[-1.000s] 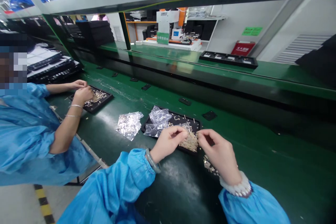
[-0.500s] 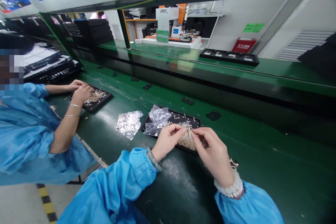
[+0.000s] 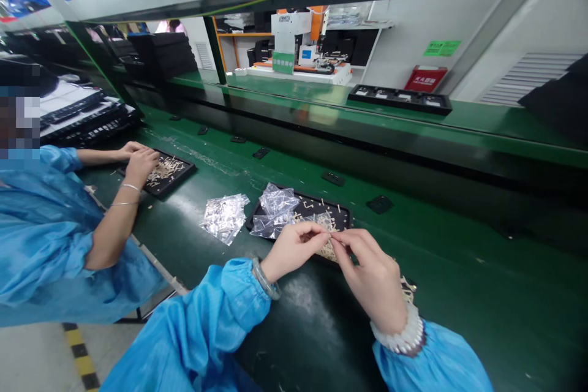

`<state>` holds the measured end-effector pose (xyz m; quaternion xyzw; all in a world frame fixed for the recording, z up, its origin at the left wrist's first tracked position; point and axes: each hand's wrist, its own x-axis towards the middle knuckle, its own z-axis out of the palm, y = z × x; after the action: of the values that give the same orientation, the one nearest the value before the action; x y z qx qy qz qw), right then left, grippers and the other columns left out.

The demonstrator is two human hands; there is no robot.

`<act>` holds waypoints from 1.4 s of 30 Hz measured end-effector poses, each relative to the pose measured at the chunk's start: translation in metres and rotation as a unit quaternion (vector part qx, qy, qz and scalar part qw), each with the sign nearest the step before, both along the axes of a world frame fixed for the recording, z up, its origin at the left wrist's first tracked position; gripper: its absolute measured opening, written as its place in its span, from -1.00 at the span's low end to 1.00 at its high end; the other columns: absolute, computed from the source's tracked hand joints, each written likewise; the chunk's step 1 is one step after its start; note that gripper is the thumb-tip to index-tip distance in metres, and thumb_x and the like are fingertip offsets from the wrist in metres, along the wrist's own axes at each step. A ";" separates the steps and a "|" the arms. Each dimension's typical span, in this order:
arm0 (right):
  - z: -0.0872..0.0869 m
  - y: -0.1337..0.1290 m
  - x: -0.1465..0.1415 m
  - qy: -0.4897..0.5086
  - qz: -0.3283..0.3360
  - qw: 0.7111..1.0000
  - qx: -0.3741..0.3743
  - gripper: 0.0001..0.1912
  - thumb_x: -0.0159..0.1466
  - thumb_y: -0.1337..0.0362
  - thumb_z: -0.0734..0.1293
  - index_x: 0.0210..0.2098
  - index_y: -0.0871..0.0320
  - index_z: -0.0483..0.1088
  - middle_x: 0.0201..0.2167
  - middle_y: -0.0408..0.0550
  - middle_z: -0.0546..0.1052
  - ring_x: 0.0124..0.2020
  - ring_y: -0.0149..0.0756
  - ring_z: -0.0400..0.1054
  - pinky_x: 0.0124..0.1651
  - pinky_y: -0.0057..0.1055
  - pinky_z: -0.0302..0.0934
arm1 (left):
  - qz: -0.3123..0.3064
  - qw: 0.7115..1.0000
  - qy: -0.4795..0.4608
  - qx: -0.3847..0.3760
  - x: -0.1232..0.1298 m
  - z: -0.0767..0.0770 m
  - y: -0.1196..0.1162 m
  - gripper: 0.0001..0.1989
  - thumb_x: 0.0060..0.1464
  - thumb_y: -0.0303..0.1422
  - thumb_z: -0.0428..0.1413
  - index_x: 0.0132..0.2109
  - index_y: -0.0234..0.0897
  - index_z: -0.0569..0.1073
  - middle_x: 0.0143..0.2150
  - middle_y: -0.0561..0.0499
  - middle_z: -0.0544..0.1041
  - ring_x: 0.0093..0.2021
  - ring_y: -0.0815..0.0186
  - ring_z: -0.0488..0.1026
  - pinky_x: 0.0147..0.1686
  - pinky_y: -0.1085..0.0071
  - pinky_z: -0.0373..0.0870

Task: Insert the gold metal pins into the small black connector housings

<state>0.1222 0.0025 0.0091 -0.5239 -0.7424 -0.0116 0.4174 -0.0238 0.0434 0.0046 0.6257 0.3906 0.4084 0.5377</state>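
Right hand [image 3: 373, 271] has moved to left hand [image 3: 294, 249], both pinched together, above one tray [image 3: 340, 215].

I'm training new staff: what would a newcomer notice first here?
Probably the left hand and right hand, fingertips close together over a black tray of small pale pieces, near the centre. Shiny plastic packaging lies left of that tray; farther left, a co-worker's hands are at another tray.
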 end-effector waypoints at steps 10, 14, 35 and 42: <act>0.001 -0.003 -0.001 -0.041 -0.030 0.999 0.016 -0.88 0.23 0.33 0.23 -0.36 0.12 0.41 -0.37 -0.12 0.52 -0.38 -0.39 0.40 -0.32 -0.49 0.20 | 0.052 0.899 0.148 0.410 -0.002 -0.005 -0.004 -0.85 0.11 -0.47 -0.01 -0.33 -0.33 0.46 -0.39 -0.04 0.49 -0.33 0.34 0.40 -0.26 0.40 0.37; 0.001 -0.003 -0.002 0.018 -0.046 0.998 -0.048 -0.88 0.20 0.30 0.24 -0.41 0.12 0.40 -0.39 -0.13 0.50 -0.42 -0.39 0.38 -0.34 -0.48 0.19 | 0.056 0.900 0.150 0.405 -0.001 -0.007 -0.004 -0.87 0.10 -0.47 0.00 -0.34 -0.33 0.45 -0.39 -0.04 0.48 -0.35 0.35 0.40 -0.28 0.41 0.37; -0.001 0.013 0.012 0.438 0.109 0.787 -0.420 -0.69 0.10 0.04 0.35 -0.46 0.19 0.38 -0.56 -0.18 0.35 -0.54 -0.46 0.18 -0.50 -0.51 0.12 | 0.007 0.951 0.190 0.242 -0.001 -0.003 -0.005 -0.83 0.21 -0.41 -0.16 -0.29 -0.28 0.30 -0.32 0.00 0.35 -0.27 0.34 0.29 -0.21 0.40 0.25; -0.003 0.011 0.007 0.461 0.092 0.794 -0.385 -0.69 0.07 0.07 0.38 -0.52 0.21 0.35 -0.61 -0.18 0.32 -0.58 -0.45 0.16 -0.52 -0.49 0.11 | 0.009 0.943 0.205 0.263 0.000 -0.005 -0.006 -0.81 0.21 -0.41 -0.14 -0.27 -0.29 0.35 -0.29 -0.01 0.42 -0.21 0.32 0.36 -0.16 0.39 0.30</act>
<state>0.1293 0.0139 0.0066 -0.5139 -0.4501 0.5562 0.4733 -0.0242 0.0377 0.0000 0.8118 0.3764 0.3639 0.2586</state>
